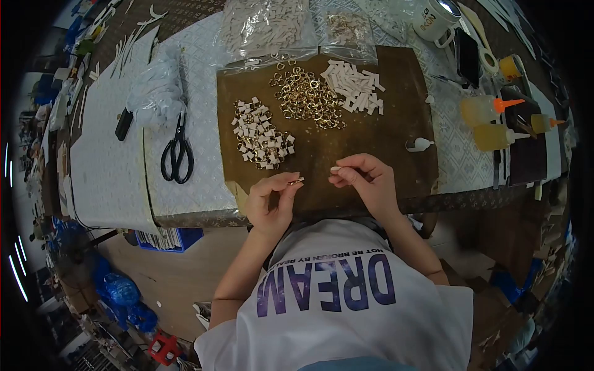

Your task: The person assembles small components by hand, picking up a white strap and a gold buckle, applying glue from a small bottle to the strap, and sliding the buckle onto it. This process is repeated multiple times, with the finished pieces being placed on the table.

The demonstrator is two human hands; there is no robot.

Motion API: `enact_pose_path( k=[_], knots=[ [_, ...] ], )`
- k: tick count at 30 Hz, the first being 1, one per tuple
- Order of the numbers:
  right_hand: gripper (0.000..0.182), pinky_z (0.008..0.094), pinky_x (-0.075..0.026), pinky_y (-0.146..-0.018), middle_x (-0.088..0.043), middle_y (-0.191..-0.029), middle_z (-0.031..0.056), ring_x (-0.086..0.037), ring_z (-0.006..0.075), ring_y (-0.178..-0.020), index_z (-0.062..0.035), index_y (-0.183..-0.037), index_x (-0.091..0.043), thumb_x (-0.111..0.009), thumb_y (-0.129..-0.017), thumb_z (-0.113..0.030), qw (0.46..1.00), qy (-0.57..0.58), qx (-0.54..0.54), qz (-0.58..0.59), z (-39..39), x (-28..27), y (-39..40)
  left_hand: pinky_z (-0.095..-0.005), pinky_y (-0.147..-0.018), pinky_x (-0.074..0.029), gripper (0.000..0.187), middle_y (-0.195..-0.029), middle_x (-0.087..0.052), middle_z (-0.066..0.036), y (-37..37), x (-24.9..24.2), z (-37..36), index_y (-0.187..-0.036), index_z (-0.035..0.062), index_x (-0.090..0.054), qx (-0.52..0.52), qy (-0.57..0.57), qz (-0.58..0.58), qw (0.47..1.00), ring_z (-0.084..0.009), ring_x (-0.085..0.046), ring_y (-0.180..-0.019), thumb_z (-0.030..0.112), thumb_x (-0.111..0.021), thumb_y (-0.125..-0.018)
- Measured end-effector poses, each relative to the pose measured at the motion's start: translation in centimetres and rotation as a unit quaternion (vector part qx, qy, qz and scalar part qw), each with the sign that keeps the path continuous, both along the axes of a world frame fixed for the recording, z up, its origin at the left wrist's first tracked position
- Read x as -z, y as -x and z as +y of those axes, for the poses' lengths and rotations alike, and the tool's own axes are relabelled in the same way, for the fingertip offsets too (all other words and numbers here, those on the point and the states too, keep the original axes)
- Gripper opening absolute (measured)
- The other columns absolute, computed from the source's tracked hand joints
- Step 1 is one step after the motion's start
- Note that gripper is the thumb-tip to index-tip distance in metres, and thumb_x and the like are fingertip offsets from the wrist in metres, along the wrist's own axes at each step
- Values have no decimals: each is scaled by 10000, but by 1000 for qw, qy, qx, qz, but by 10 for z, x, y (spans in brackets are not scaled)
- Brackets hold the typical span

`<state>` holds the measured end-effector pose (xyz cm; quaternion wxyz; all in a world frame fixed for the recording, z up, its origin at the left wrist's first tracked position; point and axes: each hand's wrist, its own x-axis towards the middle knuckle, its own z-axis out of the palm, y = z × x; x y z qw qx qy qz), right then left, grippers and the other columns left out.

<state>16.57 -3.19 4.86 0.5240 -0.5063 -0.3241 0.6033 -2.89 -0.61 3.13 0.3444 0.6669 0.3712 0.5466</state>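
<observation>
My left hand (272, 201) pinches a small gold ring (296, 182) with a bit of pale strip on it, over the front of the brown mat (390, 136). To its right, my right hand (368, 182) pinches a small pale strip (335, 169); the two hands are apart. Behind my left hand lies a pile of rings with pale strips on them (263, 136). A heap of loose gold rings (306, 96) sits further back, with a heap of loose pale strips (356, 86) beside it at the right.
Bags of strips (263, 25) and rings (349, 31) lie at the back. Black scissors (177, 157) rest left of the mat. A small white-tipped piece (422, 144) is on its right edge. Glue bottles (492, 137), a phone (466, 59) and a mug (435, 21) stand or lie further right.
</observation>
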Motion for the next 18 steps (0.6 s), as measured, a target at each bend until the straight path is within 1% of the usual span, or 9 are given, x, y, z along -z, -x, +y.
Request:
enact_pose_path(
  k=[4,7,10,12,13,15,16,18],
  knots=[
    [100,238,-510,-741,-624,-907,70,-628,136,-820,24,-953,-616,-563,-873,-5,999,-34,18,-11,-1,4,0,-261,-648,-524,261,-884,-648,-187,2,1,3,-921,-1,-467,5,-28,24,999,-211,-646,-779,-93,-655,-765],
    [109,237,-497,-729,-606,-871,54,-604,119,-782,25,-967,-608,-568,-871,-8,991,-106,34,-73,-1,16,-3,-204,-619,-476,297,-908,-629,-168,2,-1,3,-907,28,-404,14,-26,53,998,-137,-603,-758,-100,-640,-779],
    [133,234,-494,-717,-597,-850,46,-596,109,-763,23,-993,-609,-568,-873,-17,994,-77,23,-71,-2,13,-6,-197,-547,-444,265,-916,-605,-129,-1,9,10,-882,34,-394,-16,16,-10,1000,-104,-549,-673,-81,-617,-798],
    [148,234,-496,-718,-603,-859,50,-598,108,-764,24,-1009,-607,-572,-874,-27,997,-51,31,-55,-3,11,-7,-191,-545,-434,263,-931,-573,-112,1,5,17,-867,53,-346,-55,112,-14,992,-77,-524,-675,-61,-580,-828],
    [156,234,-497,-719,-607,-863,51,-599,107,-765,24,-1016,-606,-575,-874,-31,997,-39,35,-48,-3,11,-8,-207,-537,-435,194,-906,-594,-102,3,3,24,-888,41,-411,-88,114,30,989,-73,-526,-656,1,-596,-848],
    [158,238,-502,-722,-614,-871,57,-602,110,-765,26,-1016,-604,-578,-876,-41,998,-12,54,-26,-3,12,-10,-213,-516,-423,109,-878,-612,-76,11,6,40,-885,40,-522,-105,168,165,966,-70,-522,-621,59,-623,-848],
    [160,240,-504,-723,-617,-875,60,-604,111,-765,27,-1016,-603,-579,-877,-46,998,1,63,-15,-3,12,-11,-240,-549,-439,59,-870,-628,-55,12,6,45,-850,57,-624,-115,185,205,954,-120,-551,-646,80,-660,-810],
    [152,233,-511,-715,-624,-863,64,-606,106,-757,32,-1008,-604,-577,-877,-41,997,2,83,-6,-3,15,-14,-251,-610,-457,71,-874,-627,-48,9,-4,54,-860,57,-647,-100,25,302,948,-146,-568,-699,61,-667,-792]
  ],
)
